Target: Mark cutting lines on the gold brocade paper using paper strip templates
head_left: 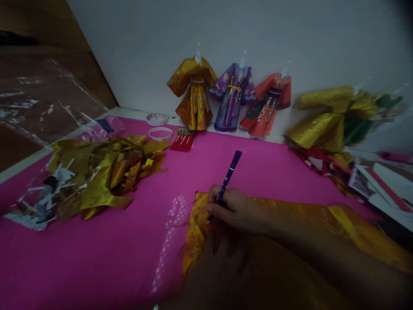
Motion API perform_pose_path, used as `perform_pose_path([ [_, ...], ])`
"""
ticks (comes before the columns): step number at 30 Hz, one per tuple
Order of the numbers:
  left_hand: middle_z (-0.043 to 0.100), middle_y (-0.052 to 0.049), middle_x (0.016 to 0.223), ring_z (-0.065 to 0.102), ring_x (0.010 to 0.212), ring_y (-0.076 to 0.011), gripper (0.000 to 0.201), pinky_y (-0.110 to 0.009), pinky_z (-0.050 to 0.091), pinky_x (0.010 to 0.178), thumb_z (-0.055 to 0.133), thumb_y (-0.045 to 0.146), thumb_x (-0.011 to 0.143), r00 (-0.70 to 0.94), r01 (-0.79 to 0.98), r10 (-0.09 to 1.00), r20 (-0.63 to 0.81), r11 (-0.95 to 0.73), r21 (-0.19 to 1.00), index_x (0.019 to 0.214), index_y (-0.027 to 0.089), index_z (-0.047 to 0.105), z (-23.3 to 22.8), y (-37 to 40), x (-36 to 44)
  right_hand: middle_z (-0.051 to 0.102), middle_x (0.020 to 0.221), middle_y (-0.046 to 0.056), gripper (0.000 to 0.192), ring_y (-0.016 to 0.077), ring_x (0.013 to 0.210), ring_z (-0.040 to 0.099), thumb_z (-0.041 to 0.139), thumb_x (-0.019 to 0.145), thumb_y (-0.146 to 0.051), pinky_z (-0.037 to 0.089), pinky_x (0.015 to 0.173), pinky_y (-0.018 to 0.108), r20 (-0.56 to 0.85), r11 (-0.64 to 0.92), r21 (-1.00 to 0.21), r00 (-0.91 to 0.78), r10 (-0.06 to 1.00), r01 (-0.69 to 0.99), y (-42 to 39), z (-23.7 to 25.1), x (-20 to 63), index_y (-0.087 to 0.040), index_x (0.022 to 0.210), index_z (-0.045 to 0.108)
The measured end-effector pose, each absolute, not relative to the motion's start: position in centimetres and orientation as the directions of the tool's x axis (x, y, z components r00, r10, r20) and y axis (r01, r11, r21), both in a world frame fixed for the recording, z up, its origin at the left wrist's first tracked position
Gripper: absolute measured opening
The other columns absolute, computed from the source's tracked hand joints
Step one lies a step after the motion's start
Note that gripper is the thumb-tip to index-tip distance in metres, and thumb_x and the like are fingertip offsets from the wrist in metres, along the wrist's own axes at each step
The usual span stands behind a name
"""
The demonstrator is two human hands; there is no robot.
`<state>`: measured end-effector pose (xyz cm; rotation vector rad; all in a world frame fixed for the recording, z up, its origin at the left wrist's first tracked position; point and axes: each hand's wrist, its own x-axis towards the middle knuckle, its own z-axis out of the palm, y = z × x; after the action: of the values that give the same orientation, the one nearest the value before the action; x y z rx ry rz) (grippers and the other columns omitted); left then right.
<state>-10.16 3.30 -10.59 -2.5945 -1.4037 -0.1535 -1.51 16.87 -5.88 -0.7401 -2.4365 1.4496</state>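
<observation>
My right hand (234, 209) grips a purple pen (228, 176) with its tip down on the left end of a gold brocade fabric piece (196, 228). The fabric lies on the pink mat (106, 258) and stretches away to the right under my forearm. Just below that hand a dark blurred shape (222, 271) rests on the fabric. It looks like my left hand, but its fingers are not discernible.
A clear bag of gold scraps (97, 172) lies at left. Two small round tape rolls (160, 133) and a red card (183, 142) sit near the wall. Three tiny robes, gold (195, 97), purple (234, 97) and red (267, 105), stand against it. More fabric and papers (380, 185) crowd the right.
</observation>
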Motion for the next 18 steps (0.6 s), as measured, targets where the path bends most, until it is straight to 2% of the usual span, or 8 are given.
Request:
perform_pose_path([
  [8, 0.071, -0.007, 0.12, 0.067, 0.101, -0.0344, 0.034, -0.057, 0.055, 0.082, 0.046, 0.032, 0.097, 0.533, 0.846, 0.812, 0.238, -0.52, -0.123, 0.122, 0.025, 0.068, -10.66, 3.25, -10.09, 0.056, 0.071, -0.003, 0.012, 0.0126, 0.064, 0.049, 0.052, 0.092, -0.028, 0.038, 0.062, 0.027, -0.049, 0.429, -0.852, -0.862, 0.504, 0.3, 17.02, -5.93, -1.54, -0.022, 0.082, 0.047],
  [12, 0.07, -0.009, 0.125, 0.067, 0.102, -0.035, 0.035, -0.057, 0.054, 0.082, 0.045, 0.033, 0.097, 0.536, 0.844, 0.804, 0.257, -0.519, -0.136, 0.123, 0.026, 0.067, -10.9, 3.34, -10.04, 0.057, 0.07, -0.003, 0.012, 0.0128, 0.065, 0.05, 0.052, 0.092, -0.028, 0.039, 0.062, 0.026, -0.062, 0.407, -0.864, -0.865, 0.498, 0.296, 17.02, -5.99, -1.51, -0.022, 0.083, 0.048],
  [15, 0.07, -0.009, 0.125, 0.067, 0.104, -0.0351, 0.036, -0.058, 0.052, 0.086, 0.043, 0.034, 0.099, 0.538, 0.842, 0.803, 0.255, -0.523, -0.131, 0.125, 0.025, 0.066, -10.85, 3.33, -10.11, 0.056, 0.069, -0.004, 0.012, 0.0124, 0.065, 0.05, 0.053, 0.092, -0.028, 0.039, 0.061, 0.026, -0.064, 0.383, -0.873, -0.85, 0.524, 0.301, 16.99, -6.03, -1.41, -0.022, 0.083, 0.047],
  [18, 0.07, -0.009, 0.125, 0.066, 0.108, -0.0379, 0.035, -0.061, 0.051, 0.089, 0.047, 0.034, 0.098, 0.532, 0.846, 0.824, 0.195, -0.527, -0.084, 0.126, 0.024, 0.064, -10.54, 3.28, -10.19, 0.054, 0.069, -0.004, 0.014, 0.012, 0.063, 0.049, 0.052, 0.093, -0.029, 0.038, 0.06, 0.026, -0.053, 0.365, -0.878, -0.82, 0.57, 0.311, 17.13, -6.07, -1.17, -0.022, 0.083, 0.047],
])
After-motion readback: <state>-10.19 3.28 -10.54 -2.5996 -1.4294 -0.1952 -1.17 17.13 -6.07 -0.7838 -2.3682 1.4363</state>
